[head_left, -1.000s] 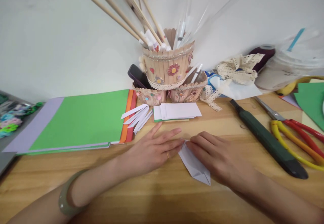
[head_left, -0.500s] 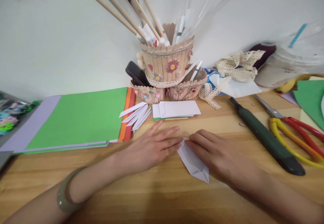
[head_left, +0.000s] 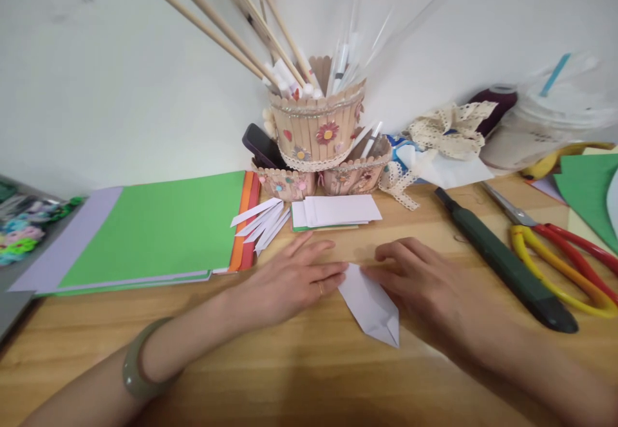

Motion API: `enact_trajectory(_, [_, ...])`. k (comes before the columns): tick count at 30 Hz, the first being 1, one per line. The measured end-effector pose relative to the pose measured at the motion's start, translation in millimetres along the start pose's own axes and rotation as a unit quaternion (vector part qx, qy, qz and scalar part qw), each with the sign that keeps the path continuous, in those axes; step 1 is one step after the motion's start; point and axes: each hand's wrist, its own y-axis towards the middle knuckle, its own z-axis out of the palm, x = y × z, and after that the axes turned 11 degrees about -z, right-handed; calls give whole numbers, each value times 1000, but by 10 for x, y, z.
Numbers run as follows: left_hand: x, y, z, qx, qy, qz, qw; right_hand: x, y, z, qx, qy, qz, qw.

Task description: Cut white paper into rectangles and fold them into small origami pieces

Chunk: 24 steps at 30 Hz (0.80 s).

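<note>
A small folded piece of white paper (head_left: pixel 369 304) lies on the wooden table, its lower end creased into a point. My left hand (head_left: pixel 294 277) rests flat to its left with fingers spread, and the fingertips touch the paper's upper left edge. On the other side, my right hand (head_left: pixel 418 279) has its fingers partly curled and apart, the index fingertip at the paper's upper right edge. Just beyond the hands are a stack of white paper pieces (head_left: pixel 342 211) and several narrow folded white strips (head_left: pixel 263 221).
Coloured paper sheets (head_left: pixel 159 234) lie to the left. Craft-stick pots (head_left: pixel 318 131) holding sticks and pens stand against the wall. On the right lie a dark green pen-shaped tool (head_left: pixel 506 259), scissors (head_left: pixel 555 259), lace ribbon (head_left: pixel 449 131) and a plastic cup (head_left: pixel 535 124).
My right hand has lifted slightly off the paper's upper end and its fingers have spread, showing more of the paper. My left hand stays at the same edge.
</note>
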Motion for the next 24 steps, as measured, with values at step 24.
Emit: enact_trajectory(24, [-88, 15, 16, -184, 114, 9, 976, -100, 2, 104, -50, 16, -21, 998])
